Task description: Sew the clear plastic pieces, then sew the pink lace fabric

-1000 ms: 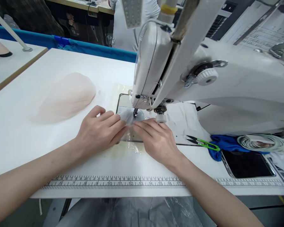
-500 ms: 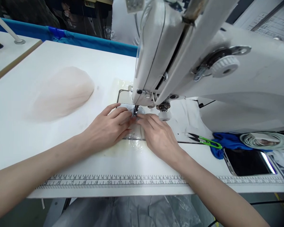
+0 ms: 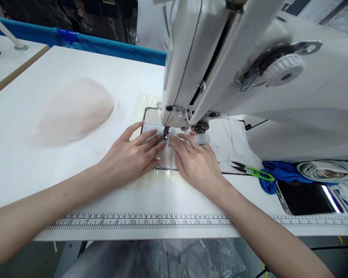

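At the white sewing machine (image 3: 191,58), a thin see-through piece (image 3: 169,154) lies under the presser foot (image 3: 166,133); whether it is plastic or sheer cloth I cannot tell. My left hand (image 3: 135,152) rests flat to the left of the foot, fingers spread, with the fingertips on the piece. On the other side my right hand (image 3: 195,160) lies palm down, fingers stretched and partly apart, touching the piece's right side. Some right fingertips are hidden behind the machine's white knob (image 3: 202,139). The needle's tip is too small to make out.
A pale pink sheer cloth piece (image 3: 78,110) lies at left on the white table. At right are green-handled thread snips (image 3: 255,172), blue cloth (image 3: 281,171), a coiled cord (image 3: 326,170) and a phone (image 3: 309,197). A printed ruler (image 3: 150,222) runs along the front edge.
The fingers of my right hand have spread and its thumb now shows apart. My left fingers have opened a little more. The view has shifted slightly nearer the machine.
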Demonstrator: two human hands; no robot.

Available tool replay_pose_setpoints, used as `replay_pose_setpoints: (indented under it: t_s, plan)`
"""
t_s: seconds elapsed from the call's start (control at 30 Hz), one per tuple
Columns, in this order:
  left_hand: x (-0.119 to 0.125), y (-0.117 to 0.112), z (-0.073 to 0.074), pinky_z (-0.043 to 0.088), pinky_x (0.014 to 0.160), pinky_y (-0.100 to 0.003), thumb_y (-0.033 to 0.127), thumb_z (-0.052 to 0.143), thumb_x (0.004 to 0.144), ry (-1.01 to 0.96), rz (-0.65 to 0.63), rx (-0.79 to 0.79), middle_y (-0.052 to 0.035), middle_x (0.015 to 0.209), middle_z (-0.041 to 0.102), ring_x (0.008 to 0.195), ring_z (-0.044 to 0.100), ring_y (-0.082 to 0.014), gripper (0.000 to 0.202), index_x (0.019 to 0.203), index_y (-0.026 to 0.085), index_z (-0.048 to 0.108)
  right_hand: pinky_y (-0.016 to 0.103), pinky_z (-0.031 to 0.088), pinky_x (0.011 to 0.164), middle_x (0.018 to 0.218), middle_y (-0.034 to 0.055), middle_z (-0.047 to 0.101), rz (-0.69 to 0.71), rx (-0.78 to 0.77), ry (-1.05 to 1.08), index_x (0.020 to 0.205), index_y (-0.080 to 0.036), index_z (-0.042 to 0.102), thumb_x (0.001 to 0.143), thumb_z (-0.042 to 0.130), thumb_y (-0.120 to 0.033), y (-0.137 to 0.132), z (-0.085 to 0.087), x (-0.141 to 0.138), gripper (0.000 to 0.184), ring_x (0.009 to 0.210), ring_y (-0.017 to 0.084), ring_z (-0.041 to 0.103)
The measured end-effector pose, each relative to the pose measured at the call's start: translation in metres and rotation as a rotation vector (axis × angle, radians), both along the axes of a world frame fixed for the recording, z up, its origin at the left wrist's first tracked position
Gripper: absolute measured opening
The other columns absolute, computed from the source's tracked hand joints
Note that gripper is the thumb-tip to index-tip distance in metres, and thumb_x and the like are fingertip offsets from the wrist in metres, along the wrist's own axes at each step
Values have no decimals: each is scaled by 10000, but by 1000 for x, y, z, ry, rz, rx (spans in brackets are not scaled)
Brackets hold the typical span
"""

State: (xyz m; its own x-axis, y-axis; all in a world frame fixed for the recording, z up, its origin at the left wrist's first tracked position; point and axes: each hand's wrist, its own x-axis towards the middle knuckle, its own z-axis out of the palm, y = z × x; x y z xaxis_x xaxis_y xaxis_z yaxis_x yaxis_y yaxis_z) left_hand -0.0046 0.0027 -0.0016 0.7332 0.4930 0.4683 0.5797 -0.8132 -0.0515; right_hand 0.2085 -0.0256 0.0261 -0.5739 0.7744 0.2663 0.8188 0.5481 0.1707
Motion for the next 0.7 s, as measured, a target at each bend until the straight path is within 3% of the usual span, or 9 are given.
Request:
replay_pose_setpoints:
  t_s: [0.37, 0.57, 0.63, 0.7]
  plan:
    - [-1, 1, -3, 281, 1154, -557, 374, 401, 1013, -6, 26, 11, -94, 1242, 668, 1200, 596, -244, 385, 1264, 154, 591, 418, 416, 1045, 1099, 119, 721, -1, -23, -5, 1254, -95, 579, 913, 472, -106, 1, 1, 0, 358, 1130, 242, 603]
    - [-6, -6, 0, 254, 1200, -523, 449, 497, 964, -80, -67, 56, -64, 1229, 680, 1255, 554, -237, 393, 1193, 162, 638, 358, 476, 943, 1117, 55, 721, 139, -17, 100, 1092, -141, 659, 906, 486, -75, -2, 5, 3, 262, 1013, 200, 644]
    - [-8, -8, 0, 323, 1183, -473, 460, 519, 951, -105, -134, 55, -57, 1181, 704, 1182, 609, -214, 401, 1163, 144, 648, 338, 507, 851, 1079, 50, 725, 181, -58, 148, 1010, -143, 677, 920, 509, -131, -4, 9, 4, 191, 959, 195, 653]
    - [-9, -10, -1, 419, 1123, -425, 348, 537, 958, -111, -177, 87, -64, 1122, 727, 1079, 664, -196, 310, 1126, 117, 658, 352, 523, 803, 1042, 77, 720, 189, -128, 178, 994, -124, 679, 927, 562, -289, -6, 15, 4, 213, 941, 218, 651]
